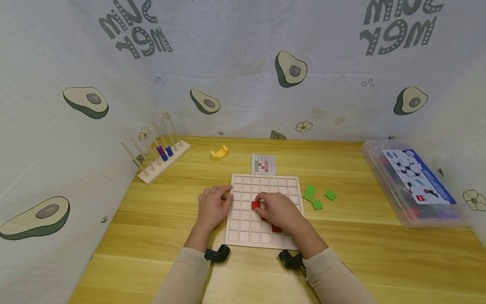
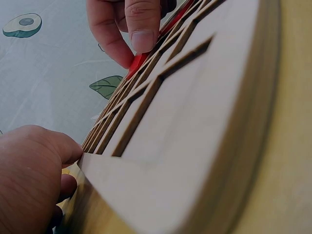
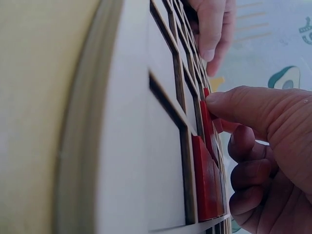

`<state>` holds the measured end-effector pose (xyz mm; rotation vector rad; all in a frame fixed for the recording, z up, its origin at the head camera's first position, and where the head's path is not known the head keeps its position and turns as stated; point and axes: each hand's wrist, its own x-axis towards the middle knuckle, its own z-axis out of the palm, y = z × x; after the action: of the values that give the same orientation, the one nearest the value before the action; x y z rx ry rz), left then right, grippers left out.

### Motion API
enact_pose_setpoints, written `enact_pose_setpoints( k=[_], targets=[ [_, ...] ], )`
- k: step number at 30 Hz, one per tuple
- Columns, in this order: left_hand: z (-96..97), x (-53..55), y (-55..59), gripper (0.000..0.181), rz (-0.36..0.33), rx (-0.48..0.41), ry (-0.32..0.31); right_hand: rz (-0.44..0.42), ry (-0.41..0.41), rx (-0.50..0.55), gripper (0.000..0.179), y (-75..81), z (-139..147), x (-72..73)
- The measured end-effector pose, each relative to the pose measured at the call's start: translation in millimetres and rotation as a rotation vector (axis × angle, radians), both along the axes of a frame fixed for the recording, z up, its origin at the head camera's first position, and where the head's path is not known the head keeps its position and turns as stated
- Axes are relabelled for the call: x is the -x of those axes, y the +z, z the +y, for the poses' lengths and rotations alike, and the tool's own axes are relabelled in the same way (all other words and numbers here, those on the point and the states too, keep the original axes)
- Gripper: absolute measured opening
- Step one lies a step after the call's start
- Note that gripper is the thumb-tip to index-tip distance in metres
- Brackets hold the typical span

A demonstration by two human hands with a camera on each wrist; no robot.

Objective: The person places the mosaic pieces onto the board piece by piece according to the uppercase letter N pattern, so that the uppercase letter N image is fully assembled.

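Note:
A pale wooden grid board [image 1: 243,236] lies on the table under both hands. My right hand [image 1: 279,211] is over its middle, thumb and index finger pinching a red square tile [image 1: 255,205] at a grid cell. Two more red tiles sit in the cells running diagonally toward me, the nearer red tile [image 3: 204,180] partly raised above the grid lines. My left hand [image 1: 212,207] rests at the board's left side, its thumb and index finger touching the edge, as the left wrist view also shows. Part of the grid is hidden beneath the right hand.
Several green tiles [image 1: 317,204] lie right of the board. A printed pattern card [image 1: 263,164] touches its far edge. Behind stand a yellow curved piece [image 1: 219,153] and a peg rack [image 1: 165,169] with purple and blue beads. A plastic case [image 1: 398,207] sits far right.

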<state>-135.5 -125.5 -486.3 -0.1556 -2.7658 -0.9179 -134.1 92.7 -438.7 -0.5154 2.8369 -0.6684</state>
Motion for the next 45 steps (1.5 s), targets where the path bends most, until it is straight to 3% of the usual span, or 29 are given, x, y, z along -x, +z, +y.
enact_pose_setpoints(
  k=[15,29,38,45],
  targets=[
    [0.1,0.1,0.3,0.033,-0.01,0.006,0.003,-0.038,-0.034,0.062,0.026,6.1,13.3,-5.9],
    [1.0,-0.1,0.8,0.033,-0.018,0.012,0.01,-0.115,-0.207,0.089,0.038,9.3,95.8,-12.0],
    [1.2,-0.6,1.9,0.034,-0.028,0.005,0.008,-0.123,-0.192,0.101,0.037,4.2,147.3,-14.6],
    [1.2,-0.8,1.3,0.034,-0.024,-0.003,0.007,-0.151,-0.205,0.09,0.043,-2.2,170.3,-13.2]
  ],
)
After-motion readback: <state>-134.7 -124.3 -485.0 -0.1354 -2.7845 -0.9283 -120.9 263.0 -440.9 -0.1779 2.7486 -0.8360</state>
